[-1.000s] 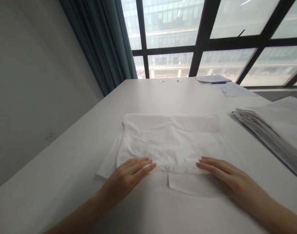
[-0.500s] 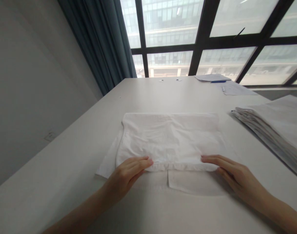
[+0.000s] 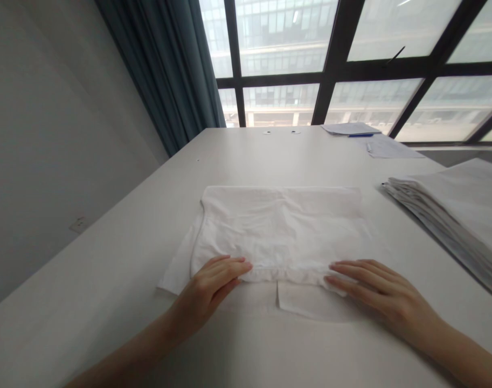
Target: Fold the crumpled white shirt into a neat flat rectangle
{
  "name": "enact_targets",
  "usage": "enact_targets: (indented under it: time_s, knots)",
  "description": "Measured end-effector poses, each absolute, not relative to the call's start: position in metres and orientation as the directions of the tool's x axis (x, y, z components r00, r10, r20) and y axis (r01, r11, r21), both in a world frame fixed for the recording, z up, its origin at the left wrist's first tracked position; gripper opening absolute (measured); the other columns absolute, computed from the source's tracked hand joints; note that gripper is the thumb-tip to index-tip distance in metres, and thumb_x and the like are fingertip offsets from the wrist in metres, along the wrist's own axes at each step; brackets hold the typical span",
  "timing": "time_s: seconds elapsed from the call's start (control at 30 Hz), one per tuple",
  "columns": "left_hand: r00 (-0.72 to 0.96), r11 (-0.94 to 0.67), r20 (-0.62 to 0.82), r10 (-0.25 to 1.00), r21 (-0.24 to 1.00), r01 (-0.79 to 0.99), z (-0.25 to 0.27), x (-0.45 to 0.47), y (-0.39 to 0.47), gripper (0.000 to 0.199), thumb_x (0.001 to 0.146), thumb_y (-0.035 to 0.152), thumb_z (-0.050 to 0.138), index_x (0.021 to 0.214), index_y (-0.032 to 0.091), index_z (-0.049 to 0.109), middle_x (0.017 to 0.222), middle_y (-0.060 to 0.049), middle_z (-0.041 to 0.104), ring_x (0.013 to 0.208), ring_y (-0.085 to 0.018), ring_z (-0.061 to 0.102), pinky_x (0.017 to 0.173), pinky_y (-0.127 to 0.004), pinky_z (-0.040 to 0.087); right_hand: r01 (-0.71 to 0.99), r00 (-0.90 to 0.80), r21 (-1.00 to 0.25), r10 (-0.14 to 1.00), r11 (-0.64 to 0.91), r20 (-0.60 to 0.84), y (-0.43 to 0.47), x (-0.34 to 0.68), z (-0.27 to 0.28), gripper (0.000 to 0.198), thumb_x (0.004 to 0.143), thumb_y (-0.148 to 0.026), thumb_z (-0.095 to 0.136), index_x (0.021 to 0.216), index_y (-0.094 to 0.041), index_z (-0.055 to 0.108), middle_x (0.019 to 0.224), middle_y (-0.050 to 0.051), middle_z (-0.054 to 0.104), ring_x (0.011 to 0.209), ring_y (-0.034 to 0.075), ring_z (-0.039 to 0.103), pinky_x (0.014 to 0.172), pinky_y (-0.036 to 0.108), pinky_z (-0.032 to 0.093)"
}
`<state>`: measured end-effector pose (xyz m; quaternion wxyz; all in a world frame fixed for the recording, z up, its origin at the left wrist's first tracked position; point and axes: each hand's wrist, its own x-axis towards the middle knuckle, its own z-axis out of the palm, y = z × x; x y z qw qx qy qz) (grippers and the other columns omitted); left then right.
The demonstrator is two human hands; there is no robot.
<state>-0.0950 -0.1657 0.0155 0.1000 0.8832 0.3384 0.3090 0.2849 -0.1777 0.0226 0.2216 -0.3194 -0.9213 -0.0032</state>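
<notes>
A folded white garment (image 3: 270,226) lies on the white table in front of me. Its near edge is a puckered hem, and a lower layer with a short slit shows beneath it. My left hand (image 3: 213,280) rests on the left part of that hem, fingers stretched out together over the cloth and the thumb low at the edge. On the hem's right end lies my right hand (image 3: 379,285), palm down, its fingers extended and somewhat apart. Another layer of the garment sticks out at the left side.
A stack of folded white cloth (image 3: 451,210) sits on the table (image 3: 246,161) at the right. Papers (image 3: 395,147) and a blue pen (image 3: 361,136) lie at the far right. Beyond are a window and a dark blue curtain (image 3: 168,70); a wall runs along the left.
My right hand has shifted slightly left and its fingers have spread over the hem, which is more rumpled there. My left hand has barely moved.
</notes>
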Motion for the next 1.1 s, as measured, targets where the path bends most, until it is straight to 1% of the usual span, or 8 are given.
enact_targets:
  time_s: [0.17,0.27,0.43,0.53,0.7,0.8,0.93,1.1]
  knots:
    - [0.589,-0.753,0.470,0.658,0.393,0.528,0.014,-0.096,-0.165,0.031,0.098,0.014,0.047,0.125,0.022,0.057,0.115,-0.005,0.071,0.111,-0.016,0.065,0.106,-0.038,0.045,0.593,-0.569,-0.339,0.678,0.730,0.465,-0.177,0.284,0.020,0.033,0.095,-0.020,0.049,0.119,-0.034,0.067,0.117,0.005,0.070,0.109,0.021,0.065,0.085,0.030,0.056]
    - [0.594,-0.746,0.451,0.666,0.398,0.535,0.014,-0.097,-0.165,0.030,0.097,0.012,0.047,0.124,0.022,0.057,0.114,-0.004,0.071,0.112,-0.015,0.065,0.109,-0.039,0.041,0.589,-0.522,-0.390,0.702,0.708,0.485,-0.178,0.286,0.021,0.032,0.094,-0.016,0.049,0.112,-0.032,0.070,0.118,0.005,0.069,0.110,0.019,0.065,0.086,0.028,0.056]
    - [0.602,-0.747,0.442,0.665,0.375,0.550,0.015,-0.097,-0.165,0.026,0.095,0.016,0.052,0.120,0.022,0.059,0.113,-0.004,0.071,0.113,-0.016,0.063,0.110,-0.038,0.038,0.560,-0.621,-0.322,0.644,0.763,0.446,-0.179,0.283,0.029,0.045,0.087,-0.009,0.049,0.127,-0.027,0.060,0.122,0.007,0.067,0.112,0.019,0.063,0.090,0.030,0.055]
    - [0.605,-0.768,0.475,0.639,0.343,0.541,0.017,-0.096,-0.165,0.021,0.095,0.021,0.055,0.115,0.022,0.062,0.107,-0.004,0.072,0.109,-0.016,0.065,0.109,-0.038,0.039,0.561,-0.663,-0.308,0.639,0.769,0.390,-0.179,0.277,0.033,0.050,0.085,-0.013,0.052,0.133,-0.024,0.055,0.123,0.009,0.066,0.114,0.022,0.062,0.092,0.035,0.055]
    - [0.605,-0.794,0.525,0.599,0.289,0.535,0.021,-0.095,-0.166,0.019,0.094,0.016,0.055,0.109,0.022,0.064,0.100,-0.001,0.073,0.101,-0.014,0.066,0.109,-0.036,0.038,0.645,-0.596,-0.313,0.715,0.697,0.366,-0.179,0.270,0.026,0.033,0.090,-0.027,0.059,0.123,-0.025,0.063,0.115,0.008,0.071,0.106,0.022,0.067,0.087,0.034,0.058]
    - [0.620,-0.796,0.509,0.596,0.279,0.536,0.021,-0.095,-0.167,0.020,0.093,0.013,0.055,0.108,0.023,0.063,0.099,0.000,0.072,0.098,-0.013,0.066,0.111,-0.036,0.035,0.665,-0.572,-0.317,0.734,0.676,0.366,-0.179,0.271,0.021,0.028,0.092,-0.027,0.057,0.119,-0.025,0.066,0.114,0.006,0.072,0.104,0.020,0.068,0.085,0.032,0.059]
    - [0.622,-0.788,0.494,0.607,0.274,0.552,0.020,-0.094,-0.166,0.025,0.092,0.012,0.054,0.114,0.022,0.062,0.092,0.000,0.070,0.093,-0.013,0.065,0.108,-0.037,0.038,0.665,-0.572,-0.312,0.732,0.678,0.370,-0.179,0.272,0.019,0.029,0.091,-0.028,0.058,0.119,-0.027,0.065,0.114,0.005,0.072,0.105,0.020,0.068,0.086,0.032,0.059]
    - [0.600,-0.807,0.558,0.573,0.256,0.532,0.022,-0.095,-0.166,0.026,0.091,0.008,0.053,0.112,0.021,0.062,0.085,0.001,0.066,0.087,-0.011,0.064,0.107,-0.037,0.040,0.619,-0.577,-0.291,0.674,0.729,0.461,-0.181,0.276,0.022,0.030,0.091,-0.017,0.056,0.118,-0.026,0.064,0.105,0.003,0.074,0.097,0.019,0.070,0.081,0.029,0.058]
